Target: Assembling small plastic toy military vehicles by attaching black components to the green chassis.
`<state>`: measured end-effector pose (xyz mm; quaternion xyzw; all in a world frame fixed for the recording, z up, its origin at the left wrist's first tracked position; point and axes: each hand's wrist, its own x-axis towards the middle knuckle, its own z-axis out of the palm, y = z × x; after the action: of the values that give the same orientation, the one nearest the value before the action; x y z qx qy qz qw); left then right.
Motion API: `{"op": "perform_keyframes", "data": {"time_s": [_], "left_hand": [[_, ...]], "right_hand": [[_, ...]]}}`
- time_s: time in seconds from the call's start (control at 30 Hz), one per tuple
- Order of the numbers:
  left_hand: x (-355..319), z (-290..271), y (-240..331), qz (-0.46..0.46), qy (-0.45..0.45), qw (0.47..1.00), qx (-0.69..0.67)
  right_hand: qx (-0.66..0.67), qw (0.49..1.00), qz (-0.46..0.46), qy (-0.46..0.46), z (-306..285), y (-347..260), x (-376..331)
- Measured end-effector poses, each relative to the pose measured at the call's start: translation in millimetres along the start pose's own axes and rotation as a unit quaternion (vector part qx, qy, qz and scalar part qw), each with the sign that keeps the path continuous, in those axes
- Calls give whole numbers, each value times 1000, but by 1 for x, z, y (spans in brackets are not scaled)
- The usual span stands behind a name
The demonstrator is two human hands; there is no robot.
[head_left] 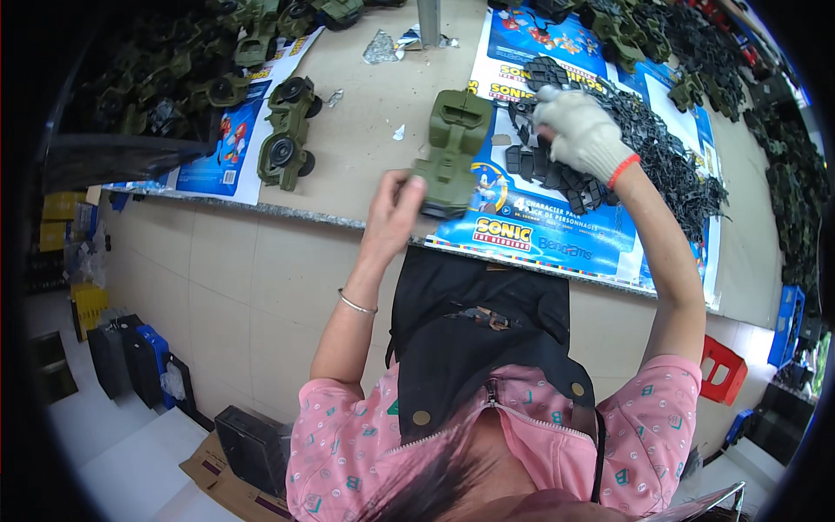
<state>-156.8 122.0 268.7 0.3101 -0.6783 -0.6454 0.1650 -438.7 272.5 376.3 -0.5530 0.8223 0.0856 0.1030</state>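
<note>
My bare left hand (pixel 396 209) grips the near end of an olive-green toy military vehicle body (pixel 457 143), thumb on its edge. The vehicle is at the table's front edge. My right hand (pixel 578 130), in a white knitted glove with a red cuff, is over a heap of small black plastic parts (pixel 648 139). Its fingers are curled together; what is between them is hidden. Blocky black pieces (pixel 531 165) lie just below the glove. Left of my left hand, another green toy vehicle (pixel 287 130) rests on its side, its black wheels showing.
Printed blue card sheets (pixel 557 230) lie under the black parts. More green toy vehicles are piled at the far left (pixel 217 87) and far right (pixel 617 39). A metal post (pixel 429 22) stands at the back. A red plastic crate (pixel 722 370) is below the table at right.
</note>
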Motion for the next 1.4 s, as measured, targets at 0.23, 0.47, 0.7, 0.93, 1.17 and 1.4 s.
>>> {"op": "perform_keyframes", "data": {"time_s": [0.23, 0.47, 0.7, 0.93, 1.17, 1.4], "left_hand": [[-32, 50, 75, 416, 46, 875, 245], [-27, 87, 54, 388, -113, 911, 86], [-5, 57, 81, 370, -112, 901, 198], [8, 38, 34, 299, 39, 898, 320], [28, -53, 80, 319, -276, 856, 298], [64, -34, 67, 307, -217, 857, 352]], "right_hand": [[872, 428, 82, 223, 50, -43, -42], [870, 457, 82, 166, 67, -80, -105], [619, 764, 79, 165, 76, -66, -135], [833, 460, 74, 299, 117, -25, -85], [905, 319, 158, 232, 99, -41, -73], [848, 466, 112, 227, 119, -45, -68]]}}
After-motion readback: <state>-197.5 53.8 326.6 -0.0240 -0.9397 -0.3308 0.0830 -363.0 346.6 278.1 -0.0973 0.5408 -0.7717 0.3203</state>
